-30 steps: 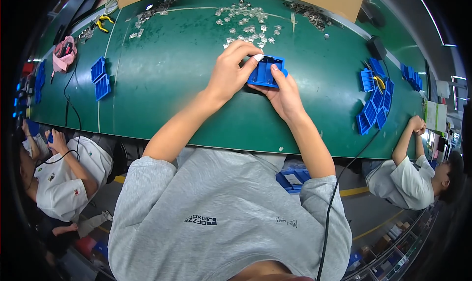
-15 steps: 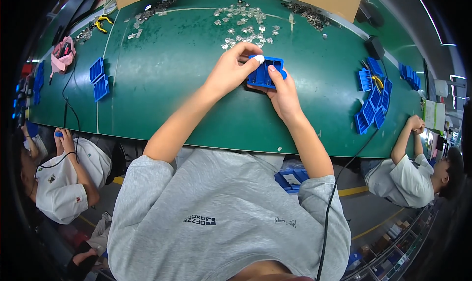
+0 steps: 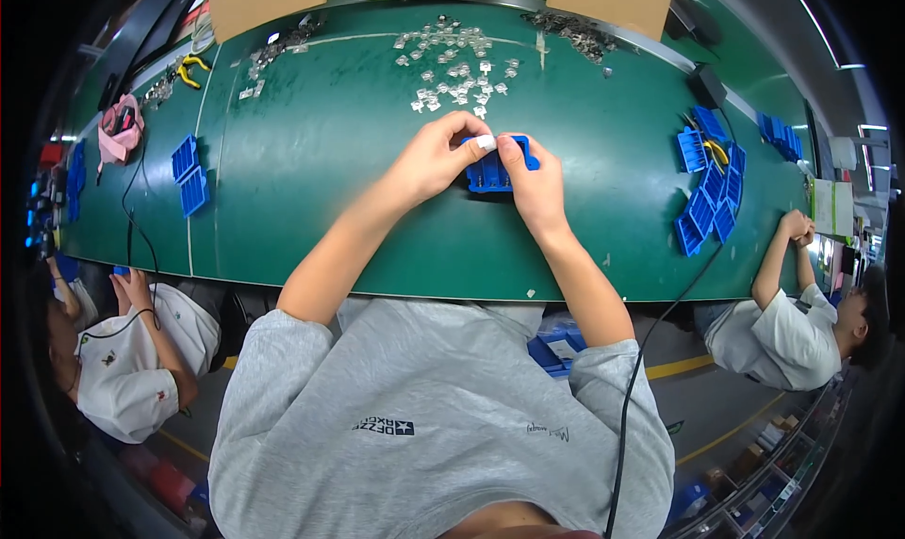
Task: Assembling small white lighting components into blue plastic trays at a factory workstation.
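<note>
1. The blue compartmented case (image 3: 487, 176) is between the person's two hands, in front of the chest, over the green surface (image 3: 311, 162); whether its lower edge touches the surface, I cannot tell.
2. The left hand (image 3: 440, 159) grips the case at its upper left corner, fingers curled narrow, with a white covering (image 3: 485, 142) on the thumb tip.
3. The right hand (image 3: 537, 186) holds the case from the right, its thumb laid across the upper edge; the fingers behind are mostly hidden.
4. Beyond the hands lie scattered small clear pieces (image 3: 460, 91), the nearest of them close to the left hand's knuckles.
5. Farther back, a heap of small dark pieces (image 3: 573, 35) lies below a cardboard box (image 3: 608, 2).
6. To the left, two blue cases (image 3: 190, 174) lie end to end, with yellow-handled pliers (image 3: 193, 73) farther back and a pink pouch (image 3: 121, 134) near the surface's left end.
7. To the right, a cluster of blue cases (image 3: 700, 211) lies around a yellow-handled tool (image 3: 716, 152).
8. A co-worker's hands (image 3: 798, 226) meet at the right end of the surface.
</note>
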Available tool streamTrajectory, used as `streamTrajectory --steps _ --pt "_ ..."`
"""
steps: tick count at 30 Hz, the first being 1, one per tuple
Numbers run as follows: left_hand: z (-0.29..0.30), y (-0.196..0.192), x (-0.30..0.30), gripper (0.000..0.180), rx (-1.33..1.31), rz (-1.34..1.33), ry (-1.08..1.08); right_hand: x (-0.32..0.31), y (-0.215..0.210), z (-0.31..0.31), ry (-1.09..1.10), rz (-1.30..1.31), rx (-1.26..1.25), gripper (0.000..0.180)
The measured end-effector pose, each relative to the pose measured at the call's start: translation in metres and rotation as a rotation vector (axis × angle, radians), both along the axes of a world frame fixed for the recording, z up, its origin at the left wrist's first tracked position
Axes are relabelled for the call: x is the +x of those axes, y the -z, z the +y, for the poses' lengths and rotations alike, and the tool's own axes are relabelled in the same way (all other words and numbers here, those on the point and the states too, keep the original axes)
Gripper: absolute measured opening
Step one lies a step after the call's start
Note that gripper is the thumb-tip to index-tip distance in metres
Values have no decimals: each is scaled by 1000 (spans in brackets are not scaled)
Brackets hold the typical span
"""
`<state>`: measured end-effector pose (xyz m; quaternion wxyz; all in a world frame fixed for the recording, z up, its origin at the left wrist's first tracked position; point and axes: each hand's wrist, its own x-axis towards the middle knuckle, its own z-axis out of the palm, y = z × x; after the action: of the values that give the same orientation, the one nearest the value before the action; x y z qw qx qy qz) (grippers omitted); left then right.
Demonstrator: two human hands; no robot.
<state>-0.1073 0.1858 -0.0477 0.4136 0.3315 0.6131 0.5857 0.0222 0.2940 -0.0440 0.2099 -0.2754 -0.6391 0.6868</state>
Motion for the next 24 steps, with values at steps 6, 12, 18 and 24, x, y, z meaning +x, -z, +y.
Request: streamTrajectory --steps 6,12,18,24 --pt "9 -2 5 21 70 33 -35 3 1 5 54 14 164 30" --pt "74 -29 -32 33 -86 266 214 9 -1 38 252 151 -279 42" --pt "198 4 -22 25 131 836 -137 24 -10 90 588 491 -454 51" --pt "252 9 12 31 -122 1107 -134 30 8 108 796 525 -460 50"
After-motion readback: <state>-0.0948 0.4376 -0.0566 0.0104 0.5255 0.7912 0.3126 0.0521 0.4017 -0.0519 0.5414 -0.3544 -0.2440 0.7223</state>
